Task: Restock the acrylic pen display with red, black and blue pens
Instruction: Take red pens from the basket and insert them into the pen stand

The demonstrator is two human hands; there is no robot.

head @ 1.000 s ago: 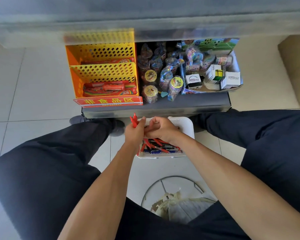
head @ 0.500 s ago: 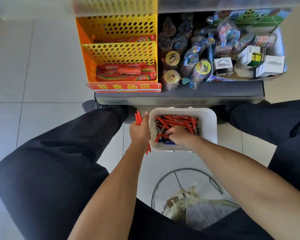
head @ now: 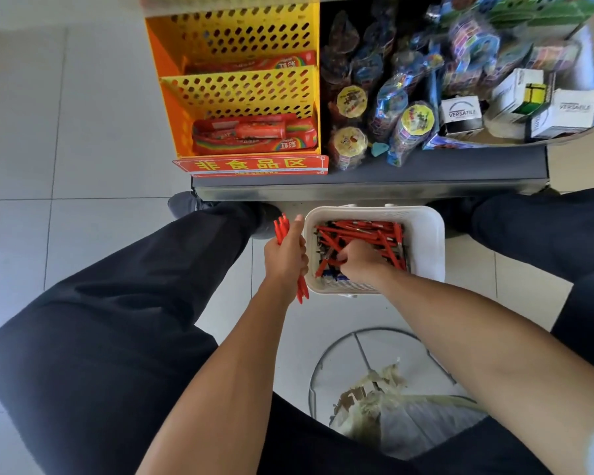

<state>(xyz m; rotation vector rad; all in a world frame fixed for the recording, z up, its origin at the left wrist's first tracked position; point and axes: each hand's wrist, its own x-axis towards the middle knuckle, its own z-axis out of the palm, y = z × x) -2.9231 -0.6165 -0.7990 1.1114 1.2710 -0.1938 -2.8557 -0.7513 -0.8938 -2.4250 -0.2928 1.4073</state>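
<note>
A white plastic basket (head: 426,248) stands on the floor between my feet, holding several loose pens (head: 367,234), mostly red with some black and blue beneath. My left hand (head: 285,258) is just left of the basket and grips a bundle of red pens (head: 281,229) that sticks out above and below the fist. My right hand (head: 359,260) reaches down into the basket, fingers curled among the pens and pinching a red one. The acrylic pen display is not in view.
A dark low shelf (head: 367,180) ahead carries a yellow perforated rack (head: 240,87) with red candy packs, a red sign (head: 251,164), bagged toys (head: 402,121) and white boxes (head: 563,114). A wire bin with a plastic bag (head: 384,399) sits near me. My black-trousered legs flank the basket.
My right hand left the bundle in the left hand and went down into the basket among the pens. The view tilted downward, so shelf and basket appear closer.
</note>
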